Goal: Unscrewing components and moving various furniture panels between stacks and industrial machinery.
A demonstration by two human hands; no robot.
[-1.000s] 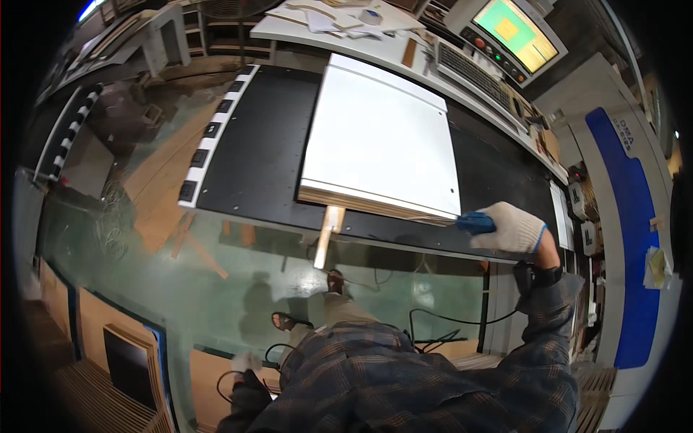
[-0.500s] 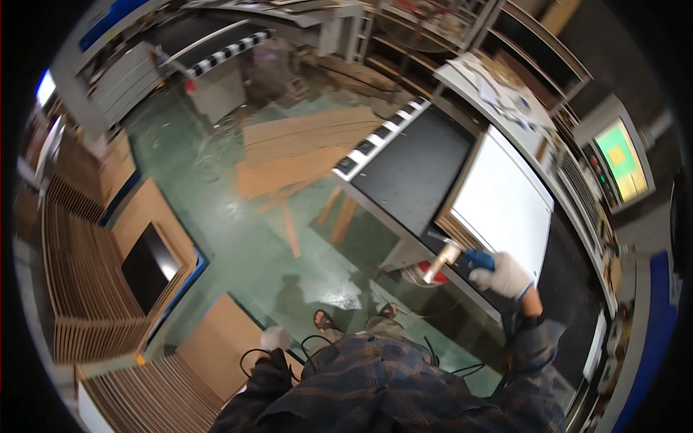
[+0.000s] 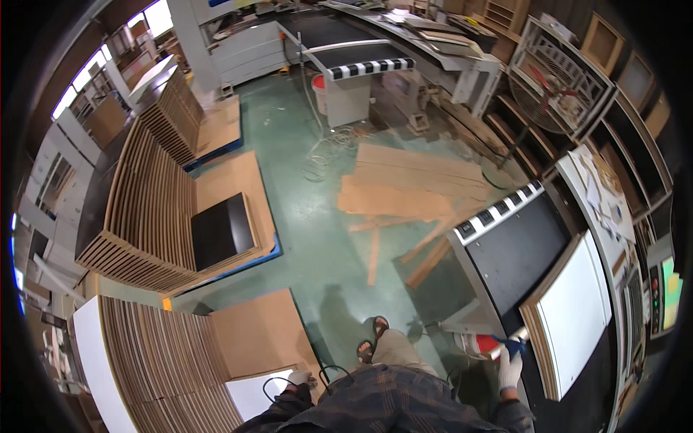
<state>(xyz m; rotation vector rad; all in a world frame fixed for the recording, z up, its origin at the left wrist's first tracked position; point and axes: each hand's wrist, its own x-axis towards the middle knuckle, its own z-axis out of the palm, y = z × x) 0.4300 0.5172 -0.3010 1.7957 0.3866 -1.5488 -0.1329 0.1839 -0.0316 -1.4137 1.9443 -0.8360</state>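
My right hand (image 3: 510, 369), in a white glove, is closed around a blue-handled tool (image 3: 510, 344) at the near edge of the black-topped table. A pale part shows at the tool's head, but its exact kind is unclear. Just right of it lies a short stack of white-faced panels (image 3: 574, 314) with brown edges. Low on my left, my left hand (image 3: 300, 377), also gloved, is beside a white panel (image 3: 258, 393) and a brown board (image 3: 263, 328). Its fingers are too small and blurred to read.
Tall rows of panels (image 3: 155, 361) stand at the left, with another pallet of boards (image 3: 148, 209) behind them. Brown sheets and strips (image 3: 404, 189) lie on the green floor ahead. A loose hose (image 3: 317, 162) and a standing fan (image 3: 541, 97) are farther off.
My view has swung left and my body has turned, so the table sits farther right. My right hand with the blue-handled tool has come lower; my left hand is now beside the white panel.
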